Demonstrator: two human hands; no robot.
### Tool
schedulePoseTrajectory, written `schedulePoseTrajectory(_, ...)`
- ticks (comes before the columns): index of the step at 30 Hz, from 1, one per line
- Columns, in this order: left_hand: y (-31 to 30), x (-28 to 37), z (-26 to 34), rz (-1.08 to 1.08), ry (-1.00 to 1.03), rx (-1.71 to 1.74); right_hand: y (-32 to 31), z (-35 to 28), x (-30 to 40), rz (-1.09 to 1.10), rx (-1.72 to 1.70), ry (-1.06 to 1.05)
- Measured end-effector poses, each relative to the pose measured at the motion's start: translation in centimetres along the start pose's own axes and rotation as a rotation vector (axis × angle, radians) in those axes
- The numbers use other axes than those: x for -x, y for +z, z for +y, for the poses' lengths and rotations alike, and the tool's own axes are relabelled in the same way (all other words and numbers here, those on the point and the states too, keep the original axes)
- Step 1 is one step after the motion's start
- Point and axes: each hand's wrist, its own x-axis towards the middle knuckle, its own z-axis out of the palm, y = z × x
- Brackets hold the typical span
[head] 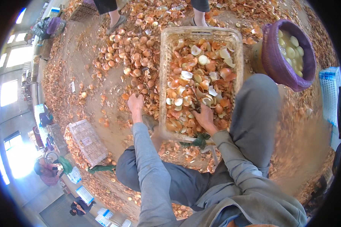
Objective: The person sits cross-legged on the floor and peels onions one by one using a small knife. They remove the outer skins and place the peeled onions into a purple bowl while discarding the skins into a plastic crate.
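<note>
A worn plastic crate (238,54) full of onion skins and cut onion pieces stands before me. Over its near right part is my right hand (205,115), closed around what looks like a knife (196,99) with a thin dark blade pointing away from me. My left hand (135,103) is outside the crate to the left, low by the near edge of a heap of unpeeled onions (136,56). Its fingers are curled and hidden under the knuckles, so I cannot tell whether it holds an onion. A peeled white onion (203,60) lies on the skins inside the crate.
At the right a bucket lined with a purple mesh sack (268,54) holds peeled onions in cloudy liquid. An overturned crate (86,142) lies at the left. Another person's foot (116,21) is beyond the heap. Blue-and-white crates (329,93) stand far right. Skins cover much of the floor.
</note>
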Motion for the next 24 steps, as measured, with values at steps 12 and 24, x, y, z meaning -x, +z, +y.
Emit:
schedulePoseTrajectory(12, 9.1, -6.6, 4.1, -0.219, 0.002, -0.170, 1.9, 1.8, -1.1, 0.097, 0.010, 0.036)
schedulePoseTrajectory(24, 12.2, -5.3, -1.6, 0.121, -0.219, -0.044, 2.6, 2.5, -1.2, 0.070, 0.001, 0.070)
